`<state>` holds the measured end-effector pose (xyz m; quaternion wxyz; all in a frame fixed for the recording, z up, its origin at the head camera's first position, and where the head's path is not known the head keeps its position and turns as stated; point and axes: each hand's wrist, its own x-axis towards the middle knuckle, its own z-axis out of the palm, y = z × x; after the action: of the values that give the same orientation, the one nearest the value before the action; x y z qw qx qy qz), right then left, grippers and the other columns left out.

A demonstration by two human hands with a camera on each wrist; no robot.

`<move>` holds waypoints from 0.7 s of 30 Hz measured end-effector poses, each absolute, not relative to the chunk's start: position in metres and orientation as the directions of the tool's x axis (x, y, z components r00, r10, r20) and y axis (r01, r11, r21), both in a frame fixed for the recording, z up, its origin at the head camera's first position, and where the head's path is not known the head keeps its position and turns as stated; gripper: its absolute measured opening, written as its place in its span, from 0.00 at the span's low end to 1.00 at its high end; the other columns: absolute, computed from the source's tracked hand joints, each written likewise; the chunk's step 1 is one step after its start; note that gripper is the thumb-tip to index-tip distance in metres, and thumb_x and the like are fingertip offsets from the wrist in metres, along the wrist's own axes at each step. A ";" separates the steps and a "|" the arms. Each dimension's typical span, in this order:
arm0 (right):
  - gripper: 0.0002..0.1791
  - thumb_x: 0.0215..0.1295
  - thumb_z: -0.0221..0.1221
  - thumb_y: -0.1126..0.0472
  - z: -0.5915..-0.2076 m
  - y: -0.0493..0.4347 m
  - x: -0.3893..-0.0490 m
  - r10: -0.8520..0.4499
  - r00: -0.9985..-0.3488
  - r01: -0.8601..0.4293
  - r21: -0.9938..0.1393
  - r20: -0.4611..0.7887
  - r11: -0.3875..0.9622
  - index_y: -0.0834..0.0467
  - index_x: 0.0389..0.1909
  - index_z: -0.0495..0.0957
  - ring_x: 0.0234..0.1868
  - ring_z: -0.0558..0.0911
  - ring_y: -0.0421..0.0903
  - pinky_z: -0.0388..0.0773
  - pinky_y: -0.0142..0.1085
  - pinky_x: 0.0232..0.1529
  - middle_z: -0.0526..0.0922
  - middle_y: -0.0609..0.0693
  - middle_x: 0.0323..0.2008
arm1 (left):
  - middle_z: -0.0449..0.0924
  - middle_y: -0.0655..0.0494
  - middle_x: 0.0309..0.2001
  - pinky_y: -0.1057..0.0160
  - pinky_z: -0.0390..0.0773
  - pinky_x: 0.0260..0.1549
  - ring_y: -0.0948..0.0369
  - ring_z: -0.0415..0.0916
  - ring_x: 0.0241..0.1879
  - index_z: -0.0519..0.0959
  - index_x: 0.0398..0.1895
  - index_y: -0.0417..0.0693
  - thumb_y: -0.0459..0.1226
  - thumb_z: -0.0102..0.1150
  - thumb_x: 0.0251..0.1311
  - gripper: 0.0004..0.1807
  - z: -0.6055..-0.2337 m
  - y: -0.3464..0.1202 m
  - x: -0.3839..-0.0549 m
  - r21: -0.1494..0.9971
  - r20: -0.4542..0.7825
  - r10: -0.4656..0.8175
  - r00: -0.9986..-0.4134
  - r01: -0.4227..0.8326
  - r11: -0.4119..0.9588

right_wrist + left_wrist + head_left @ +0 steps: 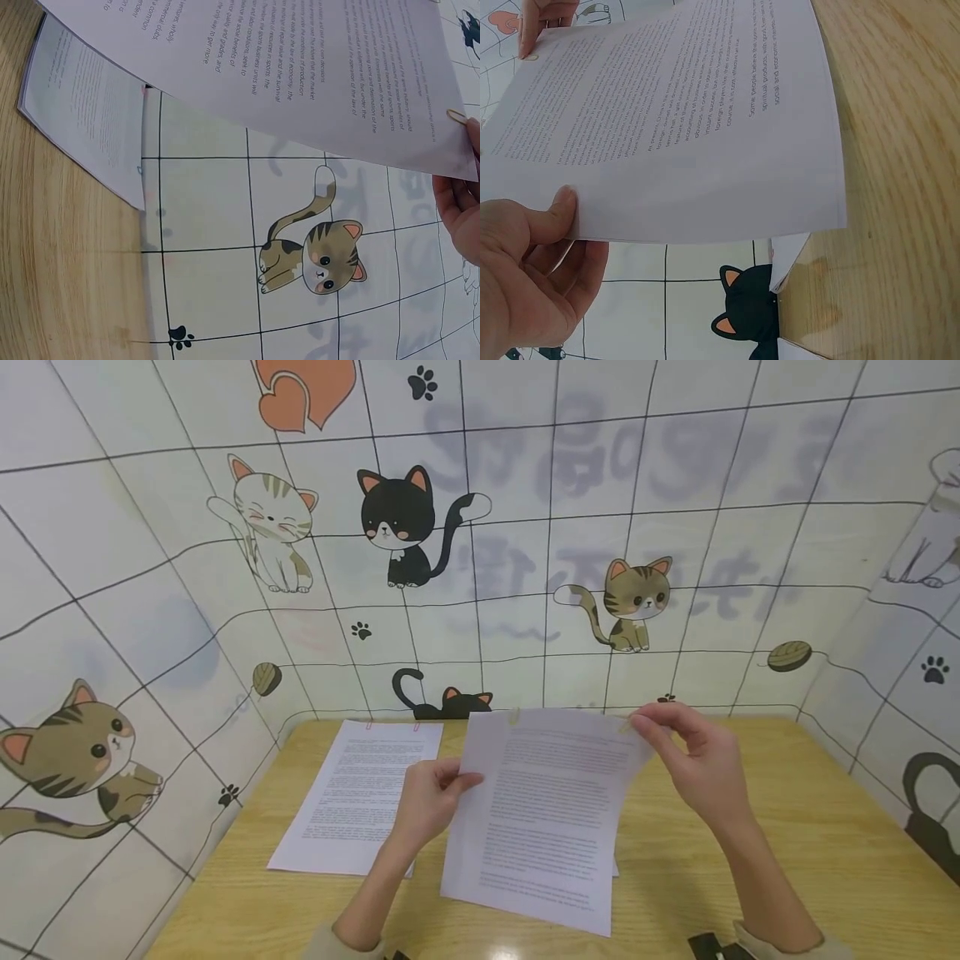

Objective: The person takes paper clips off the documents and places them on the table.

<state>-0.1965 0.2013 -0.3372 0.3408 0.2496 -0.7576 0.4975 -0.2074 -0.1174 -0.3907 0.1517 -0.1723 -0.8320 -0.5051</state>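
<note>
Both hands hold up printed sheets (551, 827), tilted over the table, with a yellowish paper clip (513, 717) near the left of the top edge. My left hand (429, 802) pinches the sheets' left edge, its thumb lying on the printed face. At the top right corner my right hand (701, 764) grips the paper between thumb and fingers, right by a second yellowish paper clip (457, 116). Lower left of the held sheets, a printed stack (360, 793) lies flat on the table, two reddish clips on its top edge.
Another printed stack (82, 112) lies on the wood-grain table (787, 827), mostly hidden behind the held sheets in the head view. A white wall covering (517, 635) with grid lines and cartoon cats rises along the back and both sides.
</note>
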 end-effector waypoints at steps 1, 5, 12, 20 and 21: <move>0.09 0.61 0.63 0.80 -0.338 0.201 -0.197 -0.034 -0.639 -0.723 -0.585 0.768 0.369 0.67 0.39 0.83 0.41 0.81 0.35 0.73 0.23 0.46 0.84 0.42 0.37 | 0.88 0.50 0.30 0.68 0.75 0.21 0.62 0.82 0.25 0.88 0.33 0.39 0.27 0.70 0.57 0.02 -0.390 -0.117 -0.207 0.789 0.425 0.134 -0.895 0.439 0.430; 0.08 0.60 0.63 0.81 -0.337 0.199 -0.196 -0.009 -0.643 -0.722 -0.602 0.766 0.341 0.69 0.39 0.83 0.40 0.81 0.36 0.73 0.24 0.47 0.85 0.43 0.36 | 0.88 0.50 0.30 0.69 0.75 0.21 0.62 0.82 0.25 0.88 0.33 0.38 0.27 0.69 0.57 0.02 -0.391 -0.118 -0.208 0.793 0.418 0.139 -0.898 0.435 0.427; 0.08 0.59 0.63 0.82 -0.335 0.196 -0.194 0.013 -0.626 -0.728 -0.590 0.780 0.350 0.69 0.37 0.82 0.39 0.81 0.37 0.75 0.24 0.45 0.85 0.43 0.35 | 0.88 0.51 0.30 0.69 0.75 0.21 0.63 0.82 0.25 0.89 0.34 0.39 0.27 0.69 0.57 0.03 -0.390 -0.118 -0.207 0.798 0.416 0.144 -0.898 0.436 0.416; 0.05 0.61 0.60 0.83 -0.335 0.201 -0.196 0.120 -0.589 -0.775 -0.601 0.799 0.197 0.76 0.37 0.79 0.39 0.84 0.40 0.76 0.27 0.47 0.88 0.48 0.35 | 0.88 0.50 0.30 0.67 0.78 0.24 0.62 0.83 0.26 0.89 0.34 0.38 0.28 0.70 0.56 0.03 -0.391 -0.121 -0.208 0.804 0.407 0.105 -0.907 0.411 0.429; 0.04 0.63 0.60 0.82 -0.334 0.202 -0.196 0.141 -0.596 -0.771 -0.612 0.791 0.176 0.77 0.37 0.78 0.39 0.84 0.40 0.77 0.27 0.47 0.88 0.48 0.35 | 0.88 0.50 0.30 0.67 0.77 0.24 0.62 0.82 0.26 0.89 0.34 0.38 0.28 0.71 0.56 0.03 -0.391 -0.121 -0.209 0.806 0.407 0.095 -0.908 0.407 0.431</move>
<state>-0.1964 0.2023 -0.3340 0.3821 0.2370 -0.6648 0.5966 -0.2088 -0.1213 -0.3912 0.1521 -0.1508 -0.8321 -0.5116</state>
